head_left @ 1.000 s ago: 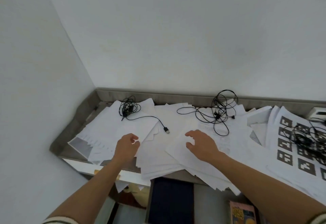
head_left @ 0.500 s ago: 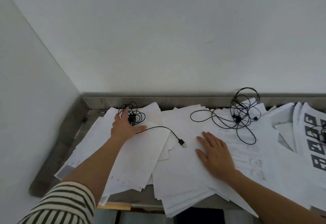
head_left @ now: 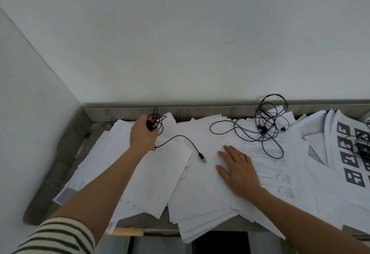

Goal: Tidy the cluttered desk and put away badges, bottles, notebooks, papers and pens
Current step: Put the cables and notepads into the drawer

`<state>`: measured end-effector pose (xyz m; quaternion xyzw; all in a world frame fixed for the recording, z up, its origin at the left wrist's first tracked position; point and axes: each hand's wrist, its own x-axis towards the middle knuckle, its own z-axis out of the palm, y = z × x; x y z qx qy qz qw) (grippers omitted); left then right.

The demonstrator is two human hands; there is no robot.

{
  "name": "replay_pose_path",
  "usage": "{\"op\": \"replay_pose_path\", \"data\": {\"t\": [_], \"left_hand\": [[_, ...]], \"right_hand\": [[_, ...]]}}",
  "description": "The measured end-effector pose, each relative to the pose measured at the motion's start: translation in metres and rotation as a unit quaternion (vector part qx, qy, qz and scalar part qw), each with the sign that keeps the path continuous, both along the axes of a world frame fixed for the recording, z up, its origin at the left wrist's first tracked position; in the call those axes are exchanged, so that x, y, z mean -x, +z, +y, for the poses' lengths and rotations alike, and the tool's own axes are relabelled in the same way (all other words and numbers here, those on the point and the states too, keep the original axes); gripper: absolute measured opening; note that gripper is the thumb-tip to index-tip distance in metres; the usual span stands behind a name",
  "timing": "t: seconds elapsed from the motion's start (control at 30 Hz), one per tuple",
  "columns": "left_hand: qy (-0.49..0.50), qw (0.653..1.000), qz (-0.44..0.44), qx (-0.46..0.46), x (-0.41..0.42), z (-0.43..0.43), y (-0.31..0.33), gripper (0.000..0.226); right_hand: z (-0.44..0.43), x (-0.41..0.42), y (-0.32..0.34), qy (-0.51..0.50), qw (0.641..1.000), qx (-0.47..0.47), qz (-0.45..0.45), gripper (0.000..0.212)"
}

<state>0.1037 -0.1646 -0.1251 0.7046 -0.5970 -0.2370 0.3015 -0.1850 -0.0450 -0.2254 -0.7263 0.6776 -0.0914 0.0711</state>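
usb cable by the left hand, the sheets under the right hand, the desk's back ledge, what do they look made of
USB cable: black matte sheath, likely rubber or plastic, bending in loose loops; plug tip looks metal.
Sheets: thin matte white paper, edges fanned and overlapping.
Back ledge: grey wood-grain pattern, probably laminate or wood; cannot tell which.

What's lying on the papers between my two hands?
Head view: thin black cable with USB plug on white paper sheets, between left hand and right hand.
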Motion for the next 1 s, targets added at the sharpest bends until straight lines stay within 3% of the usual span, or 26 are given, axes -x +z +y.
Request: {"op": "replay_pose_path", "data": {"t": [0.13,0.23,0.33,0.53,0.67,0.8,0.9,1.0], "left_hand": [[-0.011,0.991,0.136,0.010,0.033,0.028,0.045,0.016],[-0.032,0.973,0.228,-0.005,0.064,0.061,0.078,0.014],[-0.047,0.960,0.274,-0.038,0.093,0.098,0.101,0.014],[-0.066,0.930,0.340,-0.124,0.146,0.170,0.100,0.018],[-0.069,0.909,0.363,-0.190,0.181,0.219,0.064,0.015],[-0.003,0.892,0.365,-0.266,0.213,0.267,0.007,0.011],[0.017,0.905,0.320,-0.280,0.226,0.291,-0.040,0.009],[0.010,0.946,0.239,-0.218,0.231,0.300,-0.065,0.013]], "right_hand": [[-0.003,0.003,0.006,0.005,0.998,-0.039,-0.057,0.070],[-0.008,0.017,0.019,0.006,0.986,-0.091,-0.139,0.050],[0.004,0.043,0.041,-0.030,0.974,-0.052,-0.219,0.038],[0.056,0.118,0.061,-0.058,0.977,-0.020,-0.203,0.027],[0.090,0.157,0.059,-0.063,0.980,-0.014,-0.189,0.026],[0.114,0.185,0.051,-0.058,0.988,-0.038,-0.139,0.032],[0.121,0.194,0.040,-0.027,0.994,-0.079,-0.070,0.041],[0.122,0.199,0.033,-0.004,0.996,-0.079,-0.039,0.042]]}}
